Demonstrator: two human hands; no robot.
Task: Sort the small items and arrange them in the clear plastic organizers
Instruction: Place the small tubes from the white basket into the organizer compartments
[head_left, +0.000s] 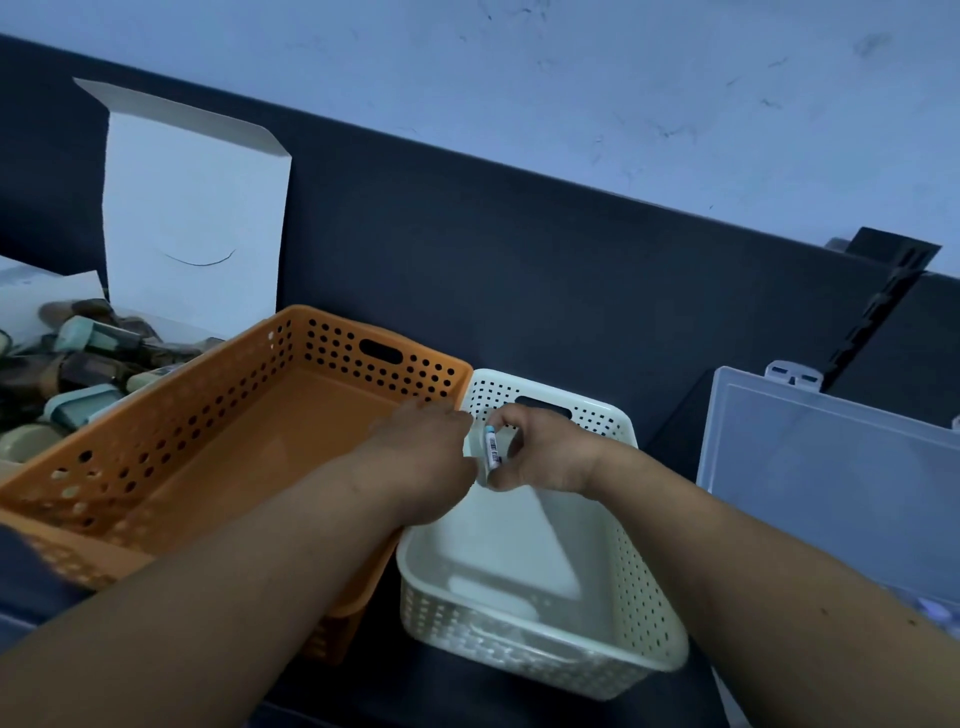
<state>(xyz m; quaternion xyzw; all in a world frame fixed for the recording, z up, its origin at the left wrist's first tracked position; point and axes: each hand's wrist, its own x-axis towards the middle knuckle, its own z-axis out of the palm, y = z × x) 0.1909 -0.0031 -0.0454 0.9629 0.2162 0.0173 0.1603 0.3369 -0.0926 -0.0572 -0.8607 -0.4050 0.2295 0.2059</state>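
Note:
My right hand (540, 457) pinches a small white tube (492, 448) with a blue cap and a barcode label, holding it upright over the far end of the cream perforated basket (644, 587). My left hand (426, 457) is just left of the tube, above the gap between the cream basket and the orange perforated basket (171, 431). Its fingertips reach toward the tube, but its fingers are hidden behind the back of the hand. Both baskets look bare inside. A clear plastic organizer (831, 478) with a raised lid stands at the right.
At the far left lies a pile of small greenish and brown items (78, 364) in an open white cardboard box (192, 218) whose flap stands upright. A dark panel (519, 270) runs behind the baskets. A black ridged bracket (888, 291) is at the back right.

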